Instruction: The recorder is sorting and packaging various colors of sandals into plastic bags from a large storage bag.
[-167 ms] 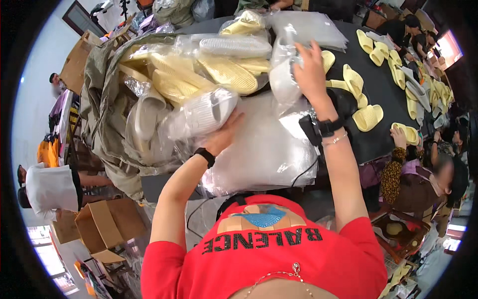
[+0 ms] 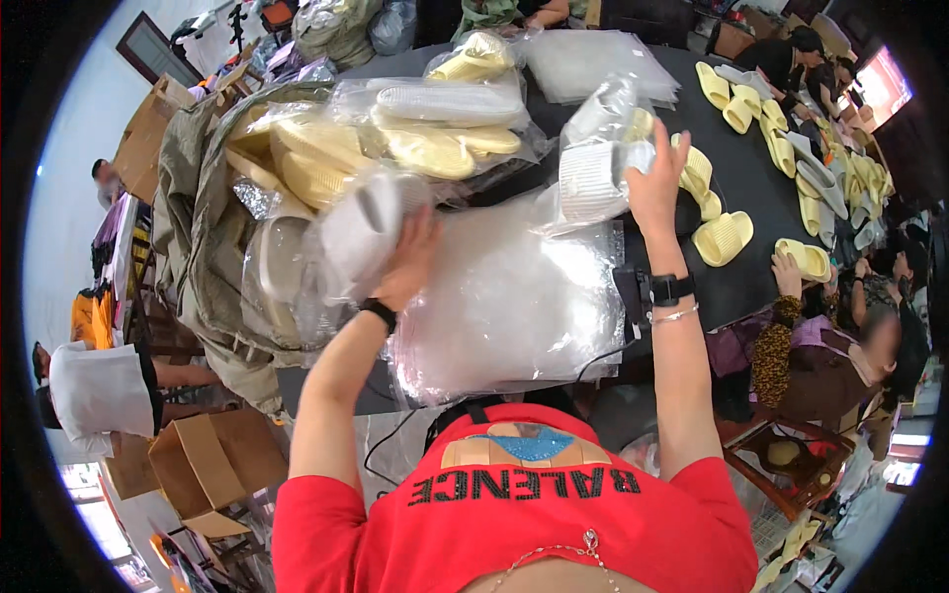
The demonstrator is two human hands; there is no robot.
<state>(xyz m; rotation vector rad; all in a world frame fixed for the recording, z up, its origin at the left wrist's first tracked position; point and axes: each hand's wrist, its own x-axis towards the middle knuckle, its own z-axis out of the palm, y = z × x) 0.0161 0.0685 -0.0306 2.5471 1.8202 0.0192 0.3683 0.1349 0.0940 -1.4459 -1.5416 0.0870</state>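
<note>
Apparently mid-packing, the blurred left hand touched a pale slipper just left of it, its closure impossible to tell, while the right hand, fingers apart, met a bagged white slipper leftward, seemingly calling next for a firmer hold

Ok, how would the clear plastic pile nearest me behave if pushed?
The clear plastic pile likely flops, its film looking thin. Glossy glare suggests slippery sheets that may slide apart. Lying flat, it probably won't tip.
</note>
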